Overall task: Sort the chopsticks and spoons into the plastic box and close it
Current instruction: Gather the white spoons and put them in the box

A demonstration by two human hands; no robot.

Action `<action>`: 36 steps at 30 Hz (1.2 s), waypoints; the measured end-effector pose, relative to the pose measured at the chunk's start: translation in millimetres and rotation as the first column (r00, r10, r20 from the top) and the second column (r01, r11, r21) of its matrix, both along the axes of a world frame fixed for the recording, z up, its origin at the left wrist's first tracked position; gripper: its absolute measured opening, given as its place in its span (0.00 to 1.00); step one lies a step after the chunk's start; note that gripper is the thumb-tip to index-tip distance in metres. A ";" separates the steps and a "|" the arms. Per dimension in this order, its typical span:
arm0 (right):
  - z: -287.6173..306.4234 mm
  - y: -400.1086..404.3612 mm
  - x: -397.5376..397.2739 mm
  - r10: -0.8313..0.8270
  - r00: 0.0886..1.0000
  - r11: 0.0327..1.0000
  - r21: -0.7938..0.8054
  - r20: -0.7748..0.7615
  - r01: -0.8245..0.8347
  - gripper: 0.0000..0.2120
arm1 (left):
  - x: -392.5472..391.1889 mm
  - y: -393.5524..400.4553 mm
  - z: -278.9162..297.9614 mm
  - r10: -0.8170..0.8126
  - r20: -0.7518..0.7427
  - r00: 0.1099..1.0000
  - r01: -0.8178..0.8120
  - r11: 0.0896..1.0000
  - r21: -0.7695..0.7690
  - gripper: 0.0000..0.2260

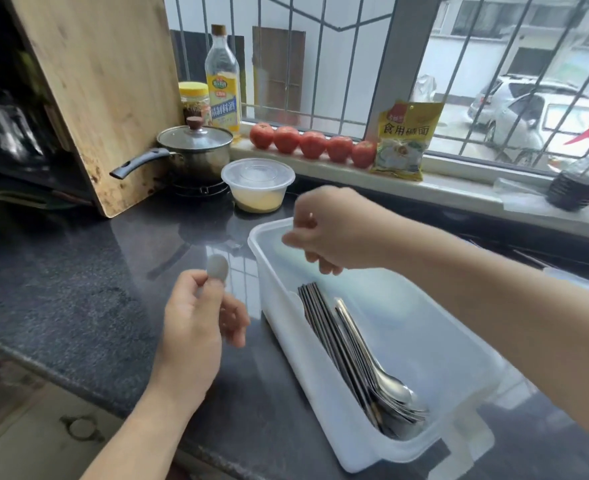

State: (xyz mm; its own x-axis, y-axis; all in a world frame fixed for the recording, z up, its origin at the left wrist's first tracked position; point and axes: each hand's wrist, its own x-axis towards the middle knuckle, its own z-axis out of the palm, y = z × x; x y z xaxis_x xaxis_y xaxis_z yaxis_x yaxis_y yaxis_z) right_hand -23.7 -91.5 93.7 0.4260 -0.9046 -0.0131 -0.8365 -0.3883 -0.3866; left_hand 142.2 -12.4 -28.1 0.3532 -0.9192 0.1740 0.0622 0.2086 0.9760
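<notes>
Dark granite counter: your left hand [196, 313] pinches a small steel spoon [217, 268] at nine o'clock of the translucent plastic box [320, 393]; your right hand [324, 230], loosely curled, seemingly empty, hovers above. Next: lay it beside the stacked spoons [390, 386].

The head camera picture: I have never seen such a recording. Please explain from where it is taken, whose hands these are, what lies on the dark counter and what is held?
There is no machine here. One wide-angle camera sits on a person's head and looks forward and down at their two bare hands.

The left hand holds up a blurred metal spoon by its handle, beside the box. The right hand hovers over the far end of the box with curled fingers; whether it holds anything I cannot tell.

On the dark stone counter stands a long white translucent plastic box, open. Inside lie dark chopsticks and shiny steel spoons, side by side.

Behind are a round clear plastic tub with a lid, a steel pot with a glass lid, a wooden cutting board and red tomatoes on the sill.
</notes>
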 end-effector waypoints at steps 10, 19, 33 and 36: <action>32.2 28.2 -11.9 0.106 0.748 0.992 -0.126 0.655 -0.030 0.07 | -41.7 -3.5 101.9 -0.201 0.302 0.932 0.254 0.956 -0.146 0.12; -18.8 0.2 -20.3 0.079 0.978 0.980 0.193 -0.193 -0.042 0.09 | 15.6 -11.0 -18.4 0.142 0.132 0.981 -0.159 0.978 0.133 0.15; -81.9 -20.9 25.9 0.056 0.924 0.998 0.020 -0.379 -0.052 0.07 | 14.3 -15.8 -54.3 0.071 0.387 0.919 -0.137 0.980 0.144 0.10; -77.4 -22.4 24.6 0.032 0.935 0.999 0.003 -0.353 -0.033 0.09 | 10.9 -12.5 -50.4 0.075 0.469 0.880 -0.155 0.979 0.133 0.12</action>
